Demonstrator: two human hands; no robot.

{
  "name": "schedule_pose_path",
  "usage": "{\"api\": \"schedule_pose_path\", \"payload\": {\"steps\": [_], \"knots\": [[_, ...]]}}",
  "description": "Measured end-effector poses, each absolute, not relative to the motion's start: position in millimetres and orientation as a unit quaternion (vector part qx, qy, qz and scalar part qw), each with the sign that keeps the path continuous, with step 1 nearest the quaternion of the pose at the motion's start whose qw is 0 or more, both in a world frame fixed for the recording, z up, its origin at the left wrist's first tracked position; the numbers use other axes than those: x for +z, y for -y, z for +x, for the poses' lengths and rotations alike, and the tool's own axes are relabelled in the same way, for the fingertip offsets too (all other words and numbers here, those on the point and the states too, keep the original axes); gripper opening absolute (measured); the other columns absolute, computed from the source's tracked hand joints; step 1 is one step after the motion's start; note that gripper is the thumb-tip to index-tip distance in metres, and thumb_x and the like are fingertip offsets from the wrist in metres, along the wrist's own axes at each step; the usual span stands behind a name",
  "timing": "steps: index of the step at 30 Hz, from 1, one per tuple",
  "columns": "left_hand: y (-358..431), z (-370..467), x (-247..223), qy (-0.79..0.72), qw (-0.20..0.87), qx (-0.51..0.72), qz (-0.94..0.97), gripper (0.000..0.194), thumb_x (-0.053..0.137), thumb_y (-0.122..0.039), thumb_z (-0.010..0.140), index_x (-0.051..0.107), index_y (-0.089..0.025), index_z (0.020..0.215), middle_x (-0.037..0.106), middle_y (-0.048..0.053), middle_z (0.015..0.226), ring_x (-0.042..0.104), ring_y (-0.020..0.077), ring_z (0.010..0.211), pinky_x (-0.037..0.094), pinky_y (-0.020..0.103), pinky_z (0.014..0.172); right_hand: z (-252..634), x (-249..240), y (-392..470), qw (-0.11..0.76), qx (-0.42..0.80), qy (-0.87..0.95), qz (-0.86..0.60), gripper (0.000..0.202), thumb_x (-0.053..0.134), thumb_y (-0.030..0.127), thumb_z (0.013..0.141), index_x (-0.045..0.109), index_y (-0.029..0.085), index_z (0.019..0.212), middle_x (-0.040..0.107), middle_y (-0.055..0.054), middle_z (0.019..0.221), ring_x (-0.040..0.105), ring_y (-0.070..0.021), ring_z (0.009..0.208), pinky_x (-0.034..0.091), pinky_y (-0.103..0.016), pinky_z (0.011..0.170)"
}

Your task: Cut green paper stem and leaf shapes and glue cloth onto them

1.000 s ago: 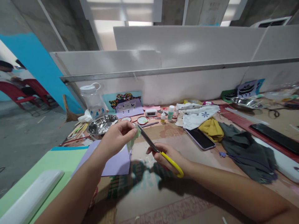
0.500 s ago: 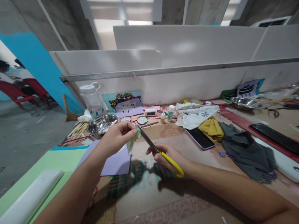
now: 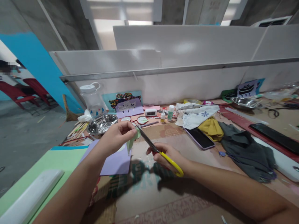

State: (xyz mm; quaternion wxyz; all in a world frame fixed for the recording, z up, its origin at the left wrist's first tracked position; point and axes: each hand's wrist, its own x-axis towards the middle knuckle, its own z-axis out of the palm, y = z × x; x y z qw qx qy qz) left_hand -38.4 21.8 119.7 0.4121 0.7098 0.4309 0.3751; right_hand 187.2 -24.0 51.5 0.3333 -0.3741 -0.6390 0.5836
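Pinched between the thumb and fingers of my left hand [image 3: 121, 133] is a small piece of pale green paper [image 3: 130, 144], its lower end hanging down. My right hand [image 3: 167, 154] grips a pair of yellow-handled scissors [image 3: 149, 141], with the blades pointing up and left. The blade tips meet the green paper close to my left fingertips; whether the blades are parted there I cannot tell. Below my left hand a purple sheet [image 3: 116, 163] lies on the table, partly hidden by my forearm.
A steel bowl [image 3: 99, 126] and a water bottle [image 3: 91, 99] stand back left. Behind my hands are a glue stick [image 3: 171, 112] and a small yellow bottle [image 3: 163, 117]. To the right lie a phone [image 3: 201, 138] and cloths [image 3: 247, 152]. A white bar [image 3: 35, 193] rests on green sheets.
Both hands, the paper and the scissors stay almost in place. The hanging end of the green paper has shifted very slightly.
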Motion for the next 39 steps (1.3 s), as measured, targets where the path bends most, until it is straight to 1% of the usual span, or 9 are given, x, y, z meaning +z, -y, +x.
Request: {"api": "schedule_pose_path", "payload": {"steps": [4,14,20,26,28,31,34,37,39], "knots": [[-23,-39,120,-0.428,0.412,0.374,0.712,0.021,0.068,-0.036,0.077,0.059,-0.020,0.069,0.062,0.000,0.064,0.057,0.0146,0.060,0.043,0.026,0.058,187,52,25,0.334,0.583,0.639,-0.373,0.051,0.072,0.059,0.077,0.064,0.013,0.098,0.040,0.006,0.067,0.029,-0.0045,0.047,0.020,-0.022,0.045],[-26,-46,118,-0.424,0.421,0.356,0.718,0.022,0.067,-0.038,0.081,0.059,-0.018,0.074,0.062,-0.001,0.069,0.057,0.0137,0.064,0.043,0.025,0.061,187,48,23,0.336,0.585,0.638,-0.371,0.053,0.074,0.061,0.075,0.065,0.013,0.096,0.042,0.006,0.066,0.030,-0.0046,0.048,0.021,-0.022,0.046],[-25,-50,121,-0.422,0.423,0.348,0.723,0.023,0.070,-0.038,0.078,0.058,-0.018,0.073,0.060,-0.001,0.068,0.056,0.0132,0.064,0.042,0.024,0.059,187,46,23,0.331,0.585,0.640,-0.373,0.044,0.075,0.053,0.076,0.065,0.015,0.096,0.039,0.009,0.056,0.028,-0.0054,0.045,0.019,-0.022,0.045],[-25,-50,124,-0.418,0.445,0.331,0.719,0.027,0.069,-0.043,0.080,0.058,-0.019,0.073,0.060,-0.001,0.068,0.056,0.0131,0.062,0.042,0.024,0.058,187,49,19,0.322,0.576,0.643,-0.389,0.033,0.077,0.039,0.073,0.066,0.014,0.092,0.044,0.006,0.061,0.032,-0.0066,0.051,0.022,-0.022,0.048],[-24,-50,125,-0.422,0.449,0.328,0.716,0.030,0.069,-0.045,0.080,0.059,-0.018,0.073,0.060,-0.001,0.067,0.054,0.0124,0.061,0.042,0.023,0.056,187,48,17,0.323,0.570,0.646,-0.393,0.032,0.076,0.037,0.072,0.066,0.014,0.092,0.045,0.005,0.062,0.034,-0.0074,0.053,0.023,-0.022,0.048],[-23,-51,126,-0.439,0.441,0.324,0.712,0.033,0.069,-0.050,0.081,0.062,-0.018,0.077,0.057,-0.002,0.065,0.048,0.0096,0.055,0.036,0.020,0.050,188,47,17,0.336,0.558,0.648,-0.394,0.034,0.075,0.040,0.074,0.066,0.015,0.094,0.046,0.005,0.064,0.034,-0.0072,0.052,0.024,-0.022,0.048],[-22,-51,125,-0.465,0.428,0.326,0.703,0.037,0.066,-0.054,0.083,0.063,-0.018,0.081,0.052,-0.004,0.062,0.042,0.0081,0.050,0.029,0.019,0.045,189,47,20,0.346,0.554,0.655,-0.381,0.040,0.070,0.050,0.080,0.063,0.015,0.099,0.043,0.006,0.065,0.032,-0.0062,0.049,0.023,-0.022,0.046],[-21,-50,125,-0.484,0.409,0.334,0.697,0.037,0.064,-0.055,0.084,0.061,-0.019,0.081,0.050,-0.004,0.062,0.039,0.0083,0.049,0.027,0.020,0.043,191,46,23,0.344,0.565,0.660,-0.355,0.050,0.065,0.061,0.084,0.062,0.015,0.103,0.038,0.007,0.064,0.030,-0.0064,0.048,0.023,-0.022,0.045],[-20,-48,126,-0.489,0.387,0.338,0.705,0.035,0.064,-0.053,0.083,0.061,-0.018,0.078,0.050,-0.004,0.064,0.040,0.0086,0.051,0.028,0.020,0.044,191,46,23,0.345,0.576,0.659,-0.340,0.056,0.063,0.067,0.084,0.061,0.016,0.105,0.038,0.007,0.065,0.030,-0.0064,0.048,0.022,-0.022,0.044]]}}
